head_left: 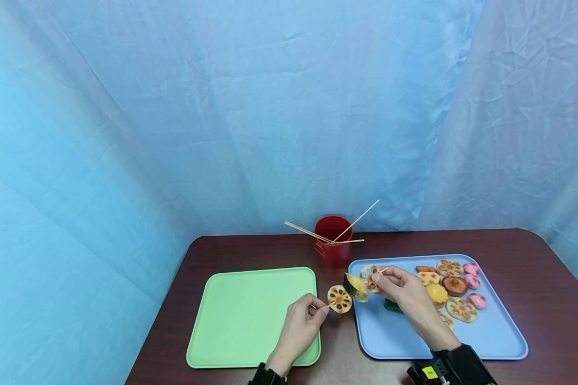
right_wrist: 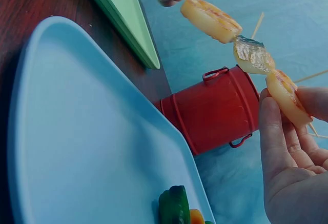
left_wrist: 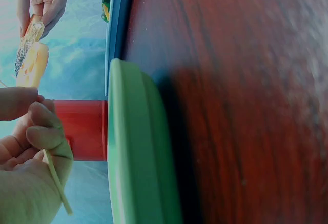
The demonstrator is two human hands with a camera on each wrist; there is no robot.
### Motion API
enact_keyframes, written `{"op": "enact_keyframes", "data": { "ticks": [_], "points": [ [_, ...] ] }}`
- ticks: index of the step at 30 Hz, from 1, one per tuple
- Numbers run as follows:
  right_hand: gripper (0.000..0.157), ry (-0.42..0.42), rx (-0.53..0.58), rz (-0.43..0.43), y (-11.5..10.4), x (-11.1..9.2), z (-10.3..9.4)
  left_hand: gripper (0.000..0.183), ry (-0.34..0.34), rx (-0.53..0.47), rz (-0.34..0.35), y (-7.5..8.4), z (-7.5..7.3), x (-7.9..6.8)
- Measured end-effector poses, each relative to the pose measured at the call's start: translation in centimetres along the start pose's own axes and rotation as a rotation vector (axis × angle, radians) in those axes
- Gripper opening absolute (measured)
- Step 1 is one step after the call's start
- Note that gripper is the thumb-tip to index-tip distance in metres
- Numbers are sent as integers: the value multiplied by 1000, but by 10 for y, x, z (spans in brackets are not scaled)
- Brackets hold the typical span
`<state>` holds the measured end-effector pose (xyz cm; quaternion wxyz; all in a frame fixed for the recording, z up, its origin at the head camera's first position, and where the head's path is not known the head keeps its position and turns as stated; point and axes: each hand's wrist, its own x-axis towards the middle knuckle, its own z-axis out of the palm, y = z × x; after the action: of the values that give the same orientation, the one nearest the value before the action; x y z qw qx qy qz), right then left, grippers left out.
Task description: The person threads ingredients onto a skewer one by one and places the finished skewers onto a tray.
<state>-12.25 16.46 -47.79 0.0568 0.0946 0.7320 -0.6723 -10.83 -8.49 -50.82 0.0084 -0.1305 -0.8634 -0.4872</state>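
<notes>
My left hand (head_left: 298, 326) pinches a thin wooden skewer (left_wrist: 58, 185), whose bare end sticks out below the fingers in the left wrist view. Threaded on it are a lotus root slice (head_left: 339, 299) nearest the left hand, then a yellow wedge with dark green rind (head_left: 356, 287). A second lotus root slice (right_wrist: 288, 100) sits at the far end, held between the thumb and fingers of my right hand (head_left: 409, 297). The skewer's tip (right_wrist: 312, 129) shows past this slice. Both hands hold the loaded skewer up, between the two trays in the head view.
A blue tray (head_left: 501, 337) at right carries lotus slices, a mushroom cap (head_left: 454, 286), pink pieces (head_left: 477, 300), yellow pieces and a green piece (right_wrist: 174, 206). At left lies a green tray (head_left: 241, 321). Behind stands a red bucket (head_left: 334, 254) with several skewers leaning out.
</notes>
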Motion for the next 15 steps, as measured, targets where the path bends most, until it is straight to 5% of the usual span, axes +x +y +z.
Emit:
{"op": "enact_keyframes", "data": {
  "ticks": [15],
  "points": [
    [58,8,-34,8,1,0,4,7,24,56,103,1,-4,1]
  ]
}}
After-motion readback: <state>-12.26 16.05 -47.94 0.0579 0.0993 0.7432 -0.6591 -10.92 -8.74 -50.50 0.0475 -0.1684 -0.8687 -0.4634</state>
